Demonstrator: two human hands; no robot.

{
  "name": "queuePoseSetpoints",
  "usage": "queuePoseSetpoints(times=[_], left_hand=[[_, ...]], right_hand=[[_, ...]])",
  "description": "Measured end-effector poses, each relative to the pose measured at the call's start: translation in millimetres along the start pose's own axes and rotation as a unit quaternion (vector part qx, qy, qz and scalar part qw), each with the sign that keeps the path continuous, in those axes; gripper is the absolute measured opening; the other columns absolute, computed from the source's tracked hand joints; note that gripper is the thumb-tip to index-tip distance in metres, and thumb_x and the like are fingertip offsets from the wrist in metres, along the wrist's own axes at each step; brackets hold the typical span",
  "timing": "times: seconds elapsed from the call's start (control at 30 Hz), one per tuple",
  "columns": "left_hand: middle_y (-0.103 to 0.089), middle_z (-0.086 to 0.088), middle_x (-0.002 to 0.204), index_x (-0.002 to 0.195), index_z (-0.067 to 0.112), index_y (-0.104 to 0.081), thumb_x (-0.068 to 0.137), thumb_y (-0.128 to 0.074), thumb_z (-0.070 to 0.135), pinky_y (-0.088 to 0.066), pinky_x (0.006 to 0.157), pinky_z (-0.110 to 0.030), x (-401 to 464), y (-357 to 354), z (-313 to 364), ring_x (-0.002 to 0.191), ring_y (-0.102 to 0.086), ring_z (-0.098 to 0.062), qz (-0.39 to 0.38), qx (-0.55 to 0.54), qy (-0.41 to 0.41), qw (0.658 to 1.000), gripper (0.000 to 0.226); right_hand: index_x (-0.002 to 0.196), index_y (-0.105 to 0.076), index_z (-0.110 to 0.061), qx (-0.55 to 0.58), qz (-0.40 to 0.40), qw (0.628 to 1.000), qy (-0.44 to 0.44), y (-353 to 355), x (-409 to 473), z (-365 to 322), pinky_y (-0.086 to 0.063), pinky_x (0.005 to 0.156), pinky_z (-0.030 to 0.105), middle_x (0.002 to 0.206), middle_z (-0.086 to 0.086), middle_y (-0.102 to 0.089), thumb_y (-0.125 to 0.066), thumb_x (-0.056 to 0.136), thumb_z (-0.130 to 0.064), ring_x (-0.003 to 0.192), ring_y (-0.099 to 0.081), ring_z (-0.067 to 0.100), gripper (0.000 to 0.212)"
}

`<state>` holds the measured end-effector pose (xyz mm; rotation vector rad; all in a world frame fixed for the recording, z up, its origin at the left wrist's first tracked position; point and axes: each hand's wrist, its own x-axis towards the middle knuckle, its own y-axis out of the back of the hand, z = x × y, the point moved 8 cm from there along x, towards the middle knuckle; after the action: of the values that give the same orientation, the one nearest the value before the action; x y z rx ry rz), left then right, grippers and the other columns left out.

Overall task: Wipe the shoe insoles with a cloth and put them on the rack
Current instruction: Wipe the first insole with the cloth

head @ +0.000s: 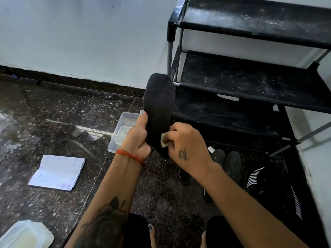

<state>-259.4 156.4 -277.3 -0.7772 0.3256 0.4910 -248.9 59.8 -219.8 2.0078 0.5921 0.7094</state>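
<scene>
Left grip [138, 136] holds insole [159, 104] — clear tub [121, 133] behind, rack [250, 83] beside.

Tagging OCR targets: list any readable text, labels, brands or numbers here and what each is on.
Nothing reads cleanly.
Folded paper on the floor: purple stamp marks, too blurred.
Black shoe with white stripes: small white lettering, too small to read.
Right hand: small tattoo mark, not legible.
Insole, cloth: none.

Bare forearms, no sleeves. Left wrist has a red thread bracelet [130, 155], forearm's got a big dark rose tattoo [105, 224]. Right hand [186, 145] has a small dark tattoo, nails painted pale blue.
</scene>
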Motion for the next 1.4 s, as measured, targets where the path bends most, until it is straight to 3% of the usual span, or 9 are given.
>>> queuePoseSetpoints(times=[0.3, 0.47, 0.6, 0.73, 0.93, 1.03, 1.2, 1.27, 1.4], left_hand=[[-0.066, -0.011, 0.109, 0.102, 0.013, -0.062, 0.101, -0.030, 0.039, -0.058, 0.066, -0.032, 2.1, -0.1, -0.2, 0.086, -0.065, -0.023, 0.005, -0.004, 0.003, 1.000, 0.042], [-0.071, -0.010, 0.096, 0.098, 0.013, -0.064, 0.100, -0.029, 0.041, -0.058, 0.064, -0.031, 2.7, 3.1, 0.8, 0.077, -0.070, -0.020, 0.007, 0.000, 0.008, 1.000, 0.045], [-0.073, -0.009, 0.070, 0.090, 0.013, -0.061, 0.102, -0.026, 0.039, -0.059, 0.055, -0.033, 1.1, -4.8, -0.5, 0.061, -0.071, -0.020, -0.020, 0.018, 0.000, 1.000, 0.044], [-0.071, -0.014, 0.094, 0.102, 0.009, -0.063, 0.100, -0.028, 0.044, -0.060, 0.063, -0.032, 3.1, -0.3, -0.3, 0.075, -0.071, -0.022, -0.004, 0.022, 0.013, 1.000, 0.049], [-0.063, -0.022, 0.118, 0.077, 0.010, -0.077, 0.099, -0.029, 0.047, -0.050, 0.092, -0.042, 2.5, 2.7, -7.5, 0.114, -0.058, -0.035, 0.012, 0.002, 0.041, 0.999, 0.065], [-0.071, -0.021, 0.089, 0.061, 0.010, -0.076, 0.101, -0.024, 0.044, -0.047, 0.094, -0.044, -1.6, -5.2, -6.7, 0.099, -0.062, -0.036, -0.022, -0.001, 0.036, 0.999, 0.074], [-0.072, -0.017, 0.090, 0.115, 0.007, -0.060, 0.098, -0.025, 0.052, -0.059, 0.065, -0.044, 2.7, -1.6, -4.5, 0.077, -0.071, -0.028, -0.021, -0.002, 0.043, 0.999, 0.060], [-0.073, -0.016, 0.083, 0.104, 0.007, -0.063, 0.098, -0.023, 0.052, -0.055, 0.068, -0.049, 3.8, -0.8, -4.4, 0.072, -0.072, -0.026, -0.024, 0.009, 0.038, 0.999, 0.060], [-0.070, -0.021, 0.090, 0.096, 0.006, -0.065, 0.096, -0.025, 0.054, -0.054, 0.075, -0.046, 2.6, -3.2, -9.6, 0.079, -0.069, -0.028, -0.028, 0.003, 0.051, 0.998, 0.062]], right_hand=[[0.074, -0.072, -0.015, 0.089, 0.087, 0.992, 0.016, 23.0, -0.8, -3.9, -0.048, 0.063, 0.022, 0.076, -0.001, -0.062, -0.051, 0.075, -0.006, 0.071, -0.059, 0.014, 0.023], [0.067, -0.069, -0.015, 0.032, 0.002, 0.998, 0.058, 2.2, -1.6, -10.3, -0.042, 0.055, 0.023, 0.073, 0.003, -0.060, -0.039, 0.074, -0.016, 0.069, -0.057, 0.020, 0.031], [0.061, -0.068, -0.013, -0.006, 0.043, 0.999, -0.016, 11.0, 0.4, 15.6, -0.045, 0.058, 0.021, 0.069, 0.002, -0.060, -0.065, 0.070, -0.004, 0.067, -0.060, 0.022, 0.013], [0.066, -0.070, -0.018, 0.118, 0.115, 0.985, -0.045, 28.2, 2.2, 17.2, -0.043, 0.065, 0.007, 0.074, -0.005, -0.065, -0.064, 0.067, 0.003, 0.070, -0.058, 0.004, 0.022], [0.072, -0.071, -0.019, 0.190, -0.038, 0.981, 0.028, 1.1, 3.6, -8.0, -0.048, 0.073, 0.022, 0.078, -0.009, -0.066, -0.062, 0.069, 0.000, 0.079, -0.058, 0.005, 0.021], [0.067, -0.072, -0.018, 0.140, -0.072, 0.986, 0.052, 1.4, 2.0, -5.4, -0.052, 0.070, 0.032, 0.078, -0.006, -0.067, -0.054, 0.070, -0.007, 0.078, -0.059, 0.010, 0.022], [0.070, -0.074, -0.017, 0.083, -0.014, 0.995, -0.058, 19.0, 2.9, 25.5, -0.049, 0.072, 0.015, 0.079, -0.007, -0.067, -0.058, 0.073, -0.007, 0.075, -0.062, 0.007, 0.019], [0.069, -0.072, -0.019, 0.228, 0.037, 0.957, -0.173, 26.2, 2.7, 45.6, -0.046, 0.067, 0.007, 0.075, -0.014, -0.066, -0.064, 0.072, 0.000, 0.073, -0.062, 0.000, 0.021], [0.072, -0.069, -0.016, 0.455, -0.116, 0.837, -0.281, -8.6, -5.2, 38.4, -0.047, 0.058, 0.011, 0.088, -0.007, -0.064, -0.064, 0.075, 0.007, 0.083, -0.058, 0.001, 0.024]])
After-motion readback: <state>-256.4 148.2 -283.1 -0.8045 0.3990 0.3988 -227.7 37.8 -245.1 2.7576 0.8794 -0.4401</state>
